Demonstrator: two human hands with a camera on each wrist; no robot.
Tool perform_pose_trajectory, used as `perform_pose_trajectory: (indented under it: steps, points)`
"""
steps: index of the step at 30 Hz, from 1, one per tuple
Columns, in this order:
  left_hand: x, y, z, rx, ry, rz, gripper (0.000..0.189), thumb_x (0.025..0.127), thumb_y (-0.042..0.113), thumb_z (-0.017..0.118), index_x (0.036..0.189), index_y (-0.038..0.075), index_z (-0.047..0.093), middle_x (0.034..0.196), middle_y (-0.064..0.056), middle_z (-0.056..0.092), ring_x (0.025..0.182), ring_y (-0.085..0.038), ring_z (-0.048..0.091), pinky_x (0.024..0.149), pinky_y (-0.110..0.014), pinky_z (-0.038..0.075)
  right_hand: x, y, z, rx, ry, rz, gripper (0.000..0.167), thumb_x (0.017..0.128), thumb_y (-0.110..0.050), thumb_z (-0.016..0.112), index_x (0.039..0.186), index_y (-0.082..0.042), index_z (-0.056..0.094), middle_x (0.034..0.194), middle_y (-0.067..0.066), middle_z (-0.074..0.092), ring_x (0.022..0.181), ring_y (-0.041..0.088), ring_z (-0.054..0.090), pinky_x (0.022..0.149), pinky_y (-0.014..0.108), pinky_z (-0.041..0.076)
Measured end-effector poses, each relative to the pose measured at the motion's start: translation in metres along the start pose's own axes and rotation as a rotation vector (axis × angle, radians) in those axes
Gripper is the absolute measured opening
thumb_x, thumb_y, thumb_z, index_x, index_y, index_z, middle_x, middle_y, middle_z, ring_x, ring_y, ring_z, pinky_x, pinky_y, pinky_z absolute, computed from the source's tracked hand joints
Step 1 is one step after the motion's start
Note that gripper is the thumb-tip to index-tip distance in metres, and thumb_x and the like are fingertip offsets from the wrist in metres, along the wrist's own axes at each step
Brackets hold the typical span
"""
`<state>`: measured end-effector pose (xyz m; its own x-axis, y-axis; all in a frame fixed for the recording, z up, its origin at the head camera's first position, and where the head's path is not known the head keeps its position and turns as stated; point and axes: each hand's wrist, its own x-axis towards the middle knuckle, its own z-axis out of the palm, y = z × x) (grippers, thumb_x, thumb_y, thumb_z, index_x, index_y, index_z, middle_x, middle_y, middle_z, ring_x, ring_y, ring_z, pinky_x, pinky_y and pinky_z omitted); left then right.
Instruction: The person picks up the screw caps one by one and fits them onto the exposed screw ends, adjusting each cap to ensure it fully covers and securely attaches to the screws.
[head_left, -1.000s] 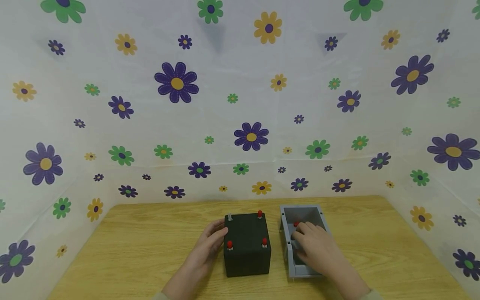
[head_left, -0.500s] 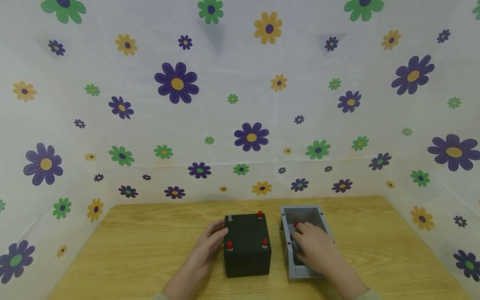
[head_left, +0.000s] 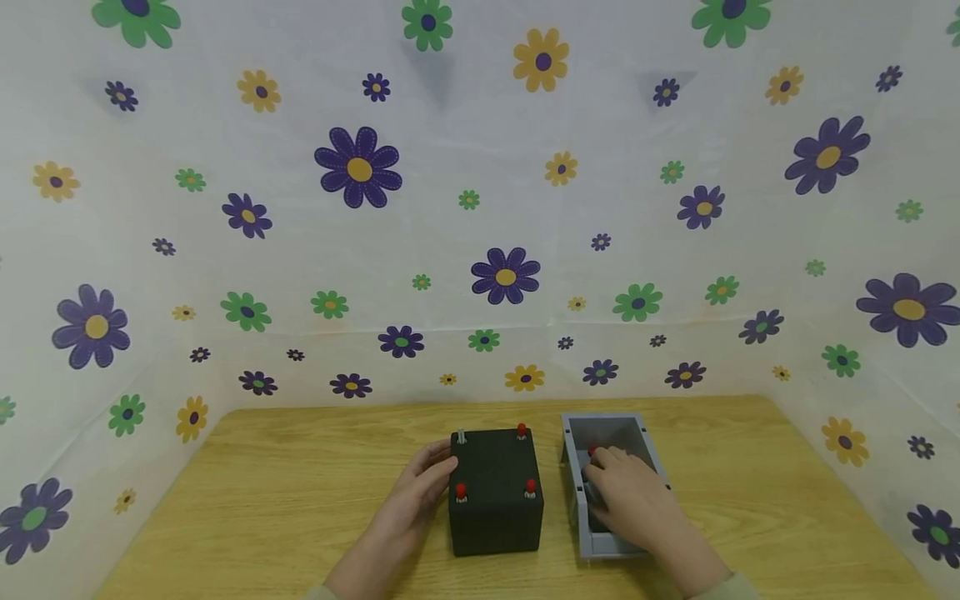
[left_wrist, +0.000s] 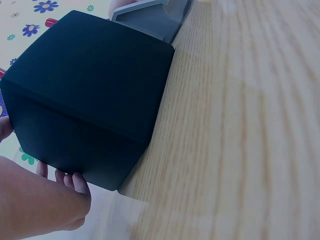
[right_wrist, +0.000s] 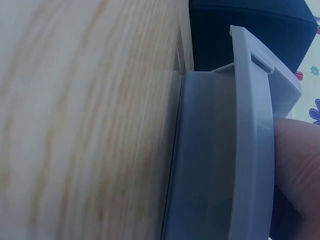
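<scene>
A black box (head_left: 495,492) stands on the table with small metal posts at its top corners. Three posts wear red caps, such as the front-left red cap (head_left: 461,492); the back-left metal post (head_left: 461,436) is bare. My left hand (head_left: 408,496) rests against the box's left side, thumb near the top edge and fingertips touching the side in the left wrist view. My right hand (head_left: 630,492) reaches into a grey bin (head_left: 596,546) to the right of the box, fingers bent. A red piece (head_left: 592,450) shows by its fingertips; whether they grip anything is hidden.
Wooden table (head_left: 300,483) surface lies left of the box and right of the bin. A white flower-printed curtain (head_left: 480,225) hangs behind and along both sides. The bin's raised walls surround my right hand, with a narrow gap between bin and box.
The view has shifted very slightly. Both hands, the box and the bin keep their places; my right hand stays in the bin.
</scene>
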<state>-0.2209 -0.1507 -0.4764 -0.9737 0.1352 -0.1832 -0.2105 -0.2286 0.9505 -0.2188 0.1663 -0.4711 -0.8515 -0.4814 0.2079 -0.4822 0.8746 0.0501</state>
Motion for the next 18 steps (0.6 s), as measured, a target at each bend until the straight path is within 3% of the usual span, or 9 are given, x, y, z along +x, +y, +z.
perform_pose_trajectory:
  steps: [13,18]
  points:
    - [-0.0011,0.0007,0.0028,0.011,0.024,0.0,0.057,0.104,0.022,0.065,0.154,0.003,0.046,0.153,-0.014,0.047,0.133,-0.02,0.057,0.13,-0.054,0.03,0.001,-0.0009,0.0002,-0.015,0.03,-0.044,0.034,0.08,-0.022,0.093,0.104,-0.004,0.077,0.107,0.008,0.07,0.097,0.025,0.067,0.089,0.044,0.062]
    - [-0.0011,0.0011,0.0024,0.009,0.023,0.001,0.056,0.104,0.022,0.065,0.153,0.003,0.047,0.152,-0.014,0.049,0.129,-0.016,0.059,0.13,-0.053,0.031,0.0014,-0.0027,-0.0021,-0.019,0.032,-0.046,0.036,0.079,-0.022,0.094,0.104,-0.004,0.076,0.106,0.008,0.07,0.096,0.025,0.067,0.088,0.044,0.062]
